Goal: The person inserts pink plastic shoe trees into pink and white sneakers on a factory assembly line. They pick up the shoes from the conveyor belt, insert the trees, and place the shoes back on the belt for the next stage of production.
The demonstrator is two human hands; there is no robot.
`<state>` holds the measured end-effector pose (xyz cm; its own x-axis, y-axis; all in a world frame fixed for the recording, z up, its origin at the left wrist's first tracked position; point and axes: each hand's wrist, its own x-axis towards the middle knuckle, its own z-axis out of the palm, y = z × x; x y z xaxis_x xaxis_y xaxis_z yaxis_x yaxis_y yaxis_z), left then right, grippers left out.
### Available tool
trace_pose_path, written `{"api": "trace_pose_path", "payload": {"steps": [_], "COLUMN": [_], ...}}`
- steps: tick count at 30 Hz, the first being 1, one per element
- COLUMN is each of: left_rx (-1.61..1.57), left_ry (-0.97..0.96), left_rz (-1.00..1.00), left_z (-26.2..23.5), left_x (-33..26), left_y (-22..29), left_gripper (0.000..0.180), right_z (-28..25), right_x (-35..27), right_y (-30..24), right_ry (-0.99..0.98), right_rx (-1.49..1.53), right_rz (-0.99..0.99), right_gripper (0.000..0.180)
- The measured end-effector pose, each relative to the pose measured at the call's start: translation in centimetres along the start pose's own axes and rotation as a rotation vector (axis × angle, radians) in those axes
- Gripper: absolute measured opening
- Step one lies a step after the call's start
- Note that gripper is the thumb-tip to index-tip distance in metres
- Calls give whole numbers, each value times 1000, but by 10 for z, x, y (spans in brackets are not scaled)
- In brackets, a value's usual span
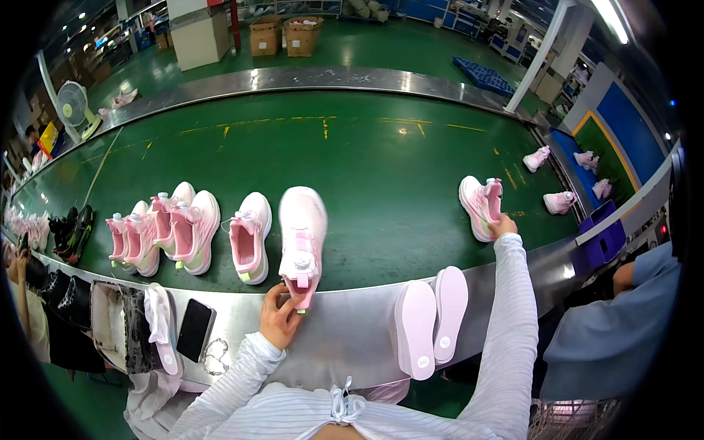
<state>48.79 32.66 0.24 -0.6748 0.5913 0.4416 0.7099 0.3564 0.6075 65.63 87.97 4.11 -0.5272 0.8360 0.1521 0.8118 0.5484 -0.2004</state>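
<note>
My left hand (279,317) is closed on the heel of a pink and white sneaker (303,220), whose toe points away from me over the green belt. Farther right, my right hand (504,226) grips the heel of another pink sneaker (480,207), tilted on the belt. Just left of my left hand stands a single pink sneaker (250,235) with its toe away from me. Beyond it several more pink sneakers (192,231) stand close together. Two stacks of pink insoles (416,323) lie on the metal ledge between my arms.
The green conveyor belt (352,161) runs across, edged by a metal ledge (330,345). On the ledge lie a dark phone (195,330), a chain (216,356) and a worn box (110,323). A purple bin (605,231) stands right, near a person in blue (616,330). Black shoes (73,235) are left.
</note>
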Motion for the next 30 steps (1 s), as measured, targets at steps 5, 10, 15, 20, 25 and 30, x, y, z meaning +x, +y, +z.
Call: {"api": "trace_pose_path", "payload": {"steps": [5,10,15,20,25,30], "left_rx": [-41,-120,-84,-93,-44,13], "left_ry": [15,32,71,-17,-229,-330], "left_rz": [-84,-125,-81,260,400,374], "left_z": [-6,3,5,-4,57,97], "left_x": [-4,8,29,61,101,110], "left_y": [7,6,9,62,52,41], "left_gripper": [36,37,49,47,40,34], "right_z": [-24,-67,-154,-118,-80,-61], "right_x": [-76,-165,-215,-262,-308,-311], "right_y": [-133,-218,-220,-162,-155,-155], "right_ry": [-331,-633,-175,37,-160,-203], "right_rx": [213,503,453,232,-138,-183], "right_rz": [-359,-690,-637,-364,-283,-277], "right_gripper": [23,33,37,46,65,68]}}
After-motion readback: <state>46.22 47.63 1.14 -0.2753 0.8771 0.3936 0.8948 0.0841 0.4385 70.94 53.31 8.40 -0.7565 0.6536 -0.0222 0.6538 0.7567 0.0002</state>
